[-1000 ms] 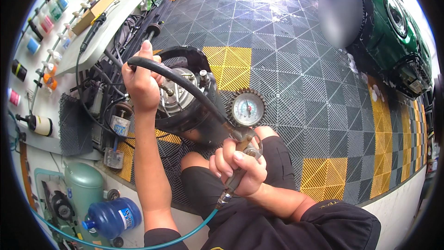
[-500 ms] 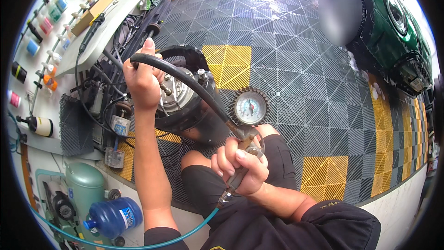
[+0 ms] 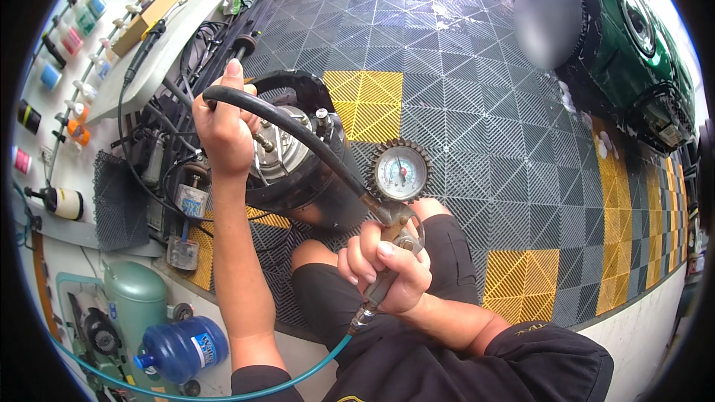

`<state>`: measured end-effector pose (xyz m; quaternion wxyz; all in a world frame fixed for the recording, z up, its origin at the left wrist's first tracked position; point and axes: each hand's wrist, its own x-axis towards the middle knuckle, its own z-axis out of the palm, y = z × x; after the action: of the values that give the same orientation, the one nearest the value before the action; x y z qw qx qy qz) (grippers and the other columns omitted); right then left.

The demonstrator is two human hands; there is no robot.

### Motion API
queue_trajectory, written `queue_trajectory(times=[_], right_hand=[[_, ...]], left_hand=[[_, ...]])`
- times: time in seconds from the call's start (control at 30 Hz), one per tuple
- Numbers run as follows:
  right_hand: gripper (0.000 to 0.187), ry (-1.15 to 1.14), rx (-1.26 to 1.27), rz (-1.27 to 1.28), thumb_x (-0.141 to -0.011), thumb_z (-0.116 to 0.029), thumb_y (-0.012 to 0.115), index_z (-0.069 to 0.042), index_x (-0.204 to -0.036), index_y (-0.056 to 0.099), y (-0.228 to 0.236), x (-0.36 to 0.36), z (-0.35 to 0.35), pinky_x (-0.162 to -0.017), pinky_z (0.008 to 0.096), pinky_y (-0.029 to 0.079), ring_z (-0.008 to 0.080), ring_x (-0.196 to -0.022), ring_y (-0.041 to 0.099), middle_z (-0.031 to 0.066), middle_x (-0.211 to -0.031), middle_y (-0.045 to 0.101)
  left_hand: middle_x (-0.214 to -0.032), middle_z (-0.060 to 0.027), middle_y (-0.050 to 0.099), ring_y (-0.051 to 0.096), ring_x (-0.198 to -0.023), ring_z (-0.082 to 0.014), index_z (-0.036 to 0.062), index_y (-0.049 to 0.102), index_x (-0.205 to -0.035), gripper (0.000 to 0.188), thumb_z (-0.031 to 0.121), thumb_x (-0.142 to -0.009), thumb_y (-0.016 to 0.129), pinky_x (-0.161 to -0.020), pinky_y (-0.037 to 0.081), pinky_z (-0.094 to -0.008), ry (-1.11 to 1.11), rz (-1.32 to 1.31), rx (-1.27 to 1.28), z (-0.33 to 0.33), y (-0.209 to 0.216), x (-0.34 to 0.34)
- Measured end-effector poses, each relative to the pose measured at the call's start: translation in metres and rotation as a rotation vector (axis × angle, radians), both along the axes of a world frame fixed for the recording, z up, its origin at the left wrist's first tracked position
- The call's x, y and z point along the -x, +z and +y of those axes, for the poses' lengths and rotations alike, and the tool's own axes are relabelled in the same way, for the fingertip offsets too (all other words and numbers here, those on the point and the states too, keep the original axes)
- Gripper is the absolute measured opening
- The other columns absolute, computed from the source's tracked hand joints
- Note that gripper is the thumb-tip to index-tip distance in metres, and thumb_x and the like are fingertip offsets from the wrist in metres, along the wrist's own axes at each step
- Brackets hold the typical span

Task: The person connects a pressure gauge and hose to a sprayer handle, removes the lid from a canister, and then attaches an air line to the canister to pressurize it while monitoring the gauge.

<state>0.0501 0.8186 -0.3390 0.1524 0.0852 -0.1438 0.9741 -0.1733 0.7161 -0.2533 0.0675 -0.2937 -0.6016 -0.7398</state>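
My right hand [image 3: 391, 272] is wrapped round the handle of a tire inflator gun, whose round dial gauge [image 3: 401, 171] faces up above my fist. A teal air hose [image 3: 325, 363] joins the bottom of the handle. From the top of the gun, a thick black rubber hose [image 3: 305, 136] arches left to my left hand [image 3: 227, 123], which is closed on its far end with the thumb up. Just beyond that hand stands a black tank [image 3: 313, 193] with a metal lid and fittings; a brass fitting shows beside my wrist. What the hose end meets is hidden by my fingers.
Ribbed grey and yellow floor tiles [image 3: 491, 134] spread ahead. A green car [image 3: 633, 37] stands at the far right. On the left are a white shelf [image 3: 141, 97] with a spray gun, tangled black hoses, a blue water jug [image 3: 186, 348] and a green compressor tank [image 3: 138, 290].
The view has shifted slightly, and my left hand appears a little further left. Both hands keep their grips.
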Motion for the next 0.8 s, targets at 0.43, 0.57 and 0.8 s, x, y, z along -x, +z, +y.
queue_trajectory(times=[0.43, 0.57, 0.8], right_hand=[[0.031, 0.011, 0.002, 0.007, -0.093, -0.009, 0.054, -0.002, -0.121, 0.043, -0.0024, 0.0011, -0.0005, -0.058, 0.0370, 0.044, 0.0148, -0.058, 0.049, 0.0025, -0.068, 0.044], [0.030, 0.012, 0.013, 0.004, -0.093, -0.009, 0.054, -0.002, -0.120, 0.043, -0.0025, 0.0015, -0.0006, -0.058, 0.0368, 0.044, 0.0148, -0.058, 0.049, 0.0026, -0.068, 0.044], [0.027, 0.002, -0.002, -0.003, -0.093, -0.009, 0.054, -0.002, -0.117, 0.044, -0.0014, 0.0017, -0.0017, -0.056, 0.0361, 0.043, 0.0144, -0.057, 0.048, 0.0023, -0.066, 0.043]], left_hand=[[-0.056, 0.0056, 0.023, 0.023, -0.044, -0.0064, 0.0155, 0.036, -0.065, 0.046, 0.025, -0.105, 0.056, -0.044, 0.019, -0.0274, 0.035, -0.013, -0.008, -0.0002, -0.0012, -0.0010], [-0.056, 0.0058, 0.024, 0.023, -0.044, -0.0064, 0.0158, 0.036, -0.064, 0.046, 0.025, -0.105, 0.056, -0.044, 0.019, -0.0273, 0.034, -0.011, -0.012, 0.0002, 0.0000, -0.0019], [-0.056, 0.0059, 0.024, 0.022, -0.045, -0.0058, 0.0161, 0.036, -0.065, 0.046, 0.026, -0.105, 0.057, -0.045, 0.017, -0.0279, -0.007, -0.011, -0.024, 0.0003, 0.0014, -0.0032]])
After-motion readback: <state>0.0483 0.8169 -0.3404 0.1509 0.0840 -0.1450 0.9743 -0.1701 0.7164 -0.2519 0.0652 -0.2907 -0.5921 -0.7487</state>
